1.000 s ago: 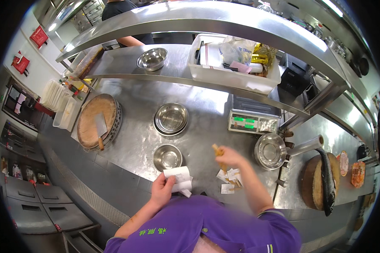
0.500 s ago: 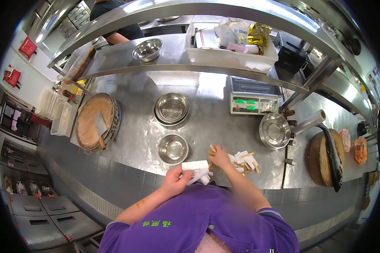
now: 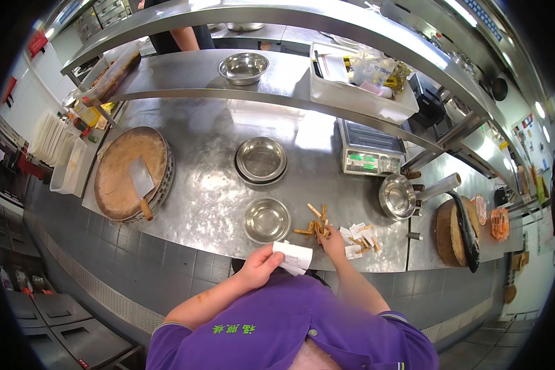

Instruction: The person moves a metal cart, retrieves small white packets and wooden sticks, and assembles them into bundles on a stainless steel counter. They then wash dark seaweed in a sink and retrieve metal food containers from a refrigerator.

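My left hand (image 3: 262,266) grips a small stack of printed paper slips (image 3: 296,253), thumb on top, just beyond the table's front edge. To its right, my right hand (image 3: 334,244) reaches down into a loose pile of short wooden sticks that look like clothes pegs (image 3: 314,211). Its fingers are pinched at the pile, on a peg as far as I can see; the fingertips are partly hidden. Right of this hand lies a second group of white paper slips (image 3: 355,233) with similar pegs on and among them. A steel bowl (image 3: 267,220) stands left of the pegs.
Stacked steel bowls (image 3: 261,159) stand farther back. A round chopping board (image 3: 120,179) with a cleaver (image 3: 142,177) is at the left. Rightward are a scale (image 3: 371,161), another steel bowl (image 3: 397,196) and a board with a dark fish (image 3: 468,240). A shelf (image 3: 179,77) crosses above.
The pegs, bunched under my right hand before, now lie spread on the table, and that hand has shifted slightly right. My left hand still holds the slips. The view has turned a little.
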